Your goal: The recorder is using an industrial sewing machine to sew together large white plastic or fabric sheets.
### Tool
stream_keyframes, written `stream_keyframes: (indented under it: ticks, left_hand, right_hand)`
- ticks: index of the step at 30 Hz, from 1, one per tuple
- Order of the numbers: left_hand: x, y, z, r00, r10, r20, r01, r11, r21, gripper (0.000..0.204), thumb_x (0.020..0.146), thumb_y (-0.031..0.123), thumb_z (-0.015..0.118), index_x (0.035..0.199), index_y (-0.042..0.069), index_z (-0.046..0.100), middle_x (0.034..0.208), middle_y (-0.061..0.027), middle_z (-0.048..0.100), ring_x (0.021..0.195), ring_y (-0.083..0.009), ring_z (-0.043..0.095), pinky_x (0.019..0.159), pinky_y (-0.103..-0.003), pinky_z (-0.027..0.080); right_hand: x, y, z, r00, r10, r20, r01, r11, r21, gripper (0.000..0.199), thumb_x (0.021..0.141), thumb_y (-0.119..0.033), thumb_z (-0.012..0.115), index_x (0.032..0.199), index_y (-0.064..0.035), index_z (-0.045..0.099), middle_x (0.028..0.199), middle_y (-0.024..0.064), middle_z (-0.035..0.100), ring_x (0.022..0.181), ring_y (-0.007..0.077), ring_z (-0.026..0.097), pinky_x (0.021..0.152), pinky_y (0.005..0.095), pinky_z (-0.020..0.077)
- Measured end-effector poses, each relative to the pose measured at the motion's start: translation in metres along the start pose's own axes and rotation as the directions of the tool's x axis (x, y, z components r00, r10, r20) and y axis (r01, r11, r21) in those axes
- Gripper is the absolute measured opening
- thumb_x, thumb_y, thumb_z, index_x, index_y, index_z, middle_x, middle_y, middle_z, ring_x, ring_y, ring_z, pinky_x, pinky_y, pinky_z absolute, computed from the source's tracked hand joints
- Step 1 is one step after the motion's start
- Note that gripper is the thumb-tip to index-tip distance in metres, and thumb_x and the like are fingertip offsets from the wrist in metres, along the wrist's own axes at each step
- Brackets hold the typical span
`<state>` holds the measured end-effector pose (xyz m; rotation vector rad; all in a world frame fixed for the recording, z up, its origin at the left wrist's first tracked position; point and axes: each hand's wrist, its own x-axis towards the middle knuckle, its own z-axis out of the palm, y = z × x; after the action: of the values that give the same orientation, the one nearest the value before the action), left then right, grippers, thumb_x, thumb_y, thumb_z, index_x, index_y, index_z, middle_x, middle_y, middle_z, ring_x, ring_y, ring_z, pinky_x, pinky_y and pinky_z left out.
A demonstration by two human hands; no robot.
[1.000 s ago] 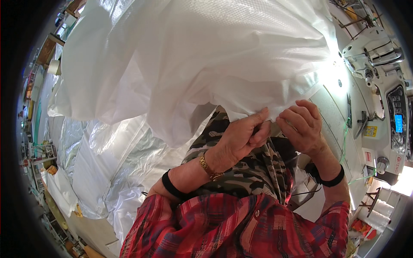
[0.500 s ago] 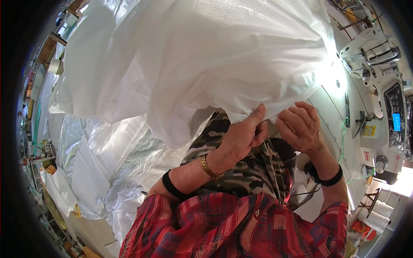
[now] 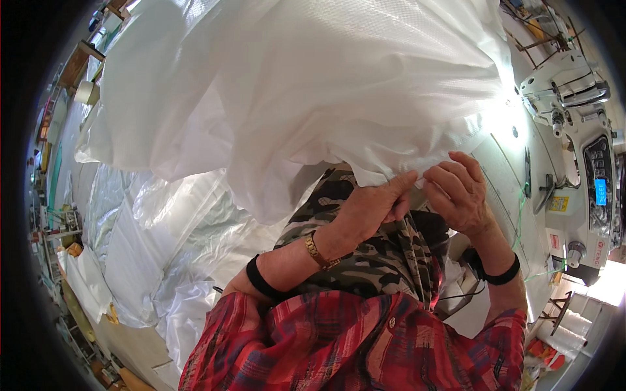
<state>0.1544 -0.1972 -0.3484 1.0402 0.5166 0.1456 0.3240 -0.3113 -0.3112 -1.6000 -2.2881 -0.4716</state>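
A large sheet of white woven fabric (image 3: 293, 85) spreads over the work surface and drops toward my lap in loose folds. My left hand (image 3: 381, 203) pinches its near edge between thumb and bent fingers. Close beside it, my right hand (image 3: 458, 194) has its fingers curled in, and a small bit of the white edge shows at its fingertips. The two hands are almost touching. Toward the upper right, the sheet runs up to the brightly lit needle area of a white sewing machine (image 3: 574, 176).
A pair of dark snips (image 3: 527, 171) lies on the machine table (image 3: 502, 153), near a green thread (image 3: 520, 212). More shiny white sheeting (image 3: 143, 247) is heaped at the left. White thread cones (image 3: 568, 332) stand at the lower right, and a tape roll (image 3: 85, 92) at the upper left.
My left hand has slid slightly right along the fabric edge, its thumb now lower and nearer my right fingers. The right hand now pinches a bit of the edge.
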Motion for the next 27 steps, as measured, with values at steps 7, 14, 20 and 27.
stream_keyframes:
  ticks: [7,14,20,27]
  left_hand:
    - [0.000,-0.003,0.004,0.991,0.131,-0.035,-0.134,0.988,-0.073,0.026,0.101,0.025,0.054,0.083,0.005,0.057,0.051,0.0008,0.049,0.043,-0.0070,0.041,0.041,-0.024,0.031]
    - [-0.003,0.000,0.007,0.980,0.195,-0.039,-0.196,0.979,-0.049,0.030,0.101,0.026,0.053,0.078,0.006,0.055,0.050,0.0004,0.049,0.042,-0.0073,0.041,0.041,-0.025,0.032]
    - [-0.007,0.002,0.013,0.994,0.092,-0.066,-0.101,0.984,-0.144,0.045,0.104,0.028,0.049,0.063,0.009,0.050,0.049,0.0021,0.046,0.042,-0.0071,0.037,0.041,-0.024,0.028]
    - [-0.004,-0.004,0.015,0.973,0.212,-0.093,-0.216,0.975,-0.042,0.039,0.104,0.028,0.049,0.070,0.008,0.054,0.049,0.0021,0.046,0.041,-0.0072,0.038,0.039,-0.024,0.028]
  right_hand:
    - [0.000,0.000,0.001,0.999,-0.023,-0.026,0.023,1.000,-0.012,0.022,0.072,-0.012,0.069,0.092,-0.0111,0.058,0.099,0.0029,0.062,0.094,0.0202,0.062,0.101,0.0464,0.0454]
    - [-0.005,-0.002,0.001,0.999,-0.023,-0.031,0.022,0.999,-0.044,0.024,0.072,-0.012,0.068,0.094,-0.0106,0.059,0.101,0.0037,0.063,0.094,0.0205,0.062,0.101,0.0474,0.0454]
    - [-0.011,-0.009,0.004,0.997,0.017,-0.069,-0.022,0.997,-0.072,0.024,0.072,-0.012,0.066,0.095,-0.0099,0.060,0.101,0.0040,0.064,0.093,0.0208,0.063,0.099,0.0478,0.0453]
    - [-0.006,-0.013,-0.001,0.997,0.073,0.008,-0.072,0.995,-0.062,0.022,0.073,-0.012,0.064,0.094,-0.0092,0.059,0.104,0.0041,0.063,0.097,0.0214,0.062,0.103,0.0504,0.0407]
